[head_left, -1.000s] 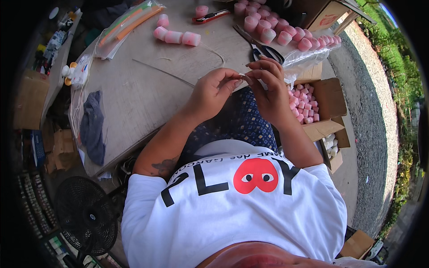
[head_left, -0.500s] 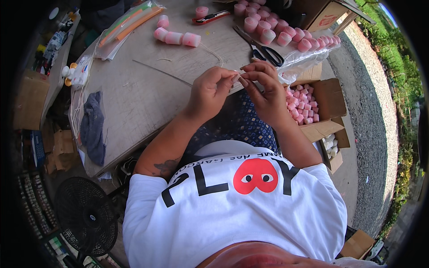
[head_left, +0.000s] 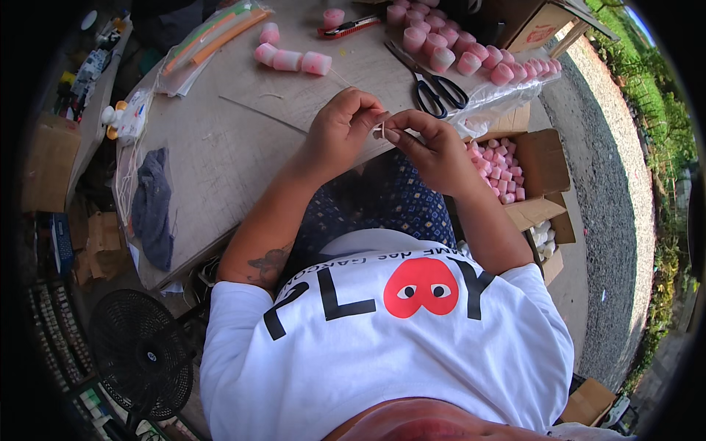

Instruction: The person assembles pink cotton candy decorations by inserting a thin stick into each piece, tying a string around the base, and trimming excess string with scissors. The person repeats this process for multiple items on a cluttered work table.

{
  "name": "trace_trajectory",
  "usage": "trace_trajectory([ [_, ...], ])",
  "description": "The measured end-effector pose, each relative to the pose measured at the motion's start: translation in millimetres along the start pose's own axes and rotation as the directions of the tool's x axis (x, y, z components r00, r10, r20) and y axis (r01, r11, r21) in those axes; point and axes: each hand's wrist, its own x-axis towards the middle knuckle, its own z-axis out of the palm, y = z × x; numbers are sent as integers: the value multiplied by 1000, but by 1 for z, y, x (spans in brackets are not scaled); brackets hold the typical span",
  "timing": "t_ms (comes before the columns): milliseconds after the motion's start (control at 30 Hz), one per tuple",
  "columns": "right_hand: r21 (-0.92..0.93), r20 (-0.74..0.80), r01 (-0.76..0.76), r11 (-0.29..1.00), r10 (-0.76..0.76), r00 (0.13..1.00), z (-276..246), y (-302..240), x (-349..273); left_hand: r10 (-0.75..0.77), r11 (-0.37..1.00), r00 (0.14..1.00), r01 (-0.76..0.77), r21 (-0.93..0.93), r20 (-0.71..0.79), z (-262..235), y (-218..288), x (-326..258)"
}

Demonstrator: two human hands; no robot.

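My left hand [head_left: 340, 132] and my right hand [head_left: 428, 145] meet over the table's near edge, fingertips pinched on a thin white string [head_left: 381, 130]. A small loop of it shows between them. From behind my left hand the string runs up toward a short row of pink-and-white cylinders [head_left: 316, 64] lying end to end. A long thin metal rod [head_left: 257, 111] lies on the table, its near end hidden by my left hand. Black-handled scissors [head_left: 440, 95] rest just beyond my right hand.
More pink cylinders [head_left: 443, 59] stand in rows at the back right, by clear plastic [head_left: 489, 95]. A cardboard box [head_left: 544, 162] of small pink pieces sits at my right. A red cutter knife [head_left: 349, 28], a grey cloth [head_left: 153, 213] and a black fan [head_left: 140, 356] are also around.
Both hands have shifted slightly left, and my right hand has dropped lower, uncovering the scissor handles. A loop of string now shows between my fingertips.
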Motion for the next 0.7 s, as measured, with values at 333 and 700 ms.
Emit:
trace_trajectory([
  [333, -308, -37, 183, 933, -205, 978, 2, 12, 9, -293, 775, 953, 284, -565, 77, 15, 2, -12],
  [700, -777, -78, 259, 573, -497, 864, 17, 16, 8, -412, 903, 885, 362, -233, -219, 34, -5, -20],
])
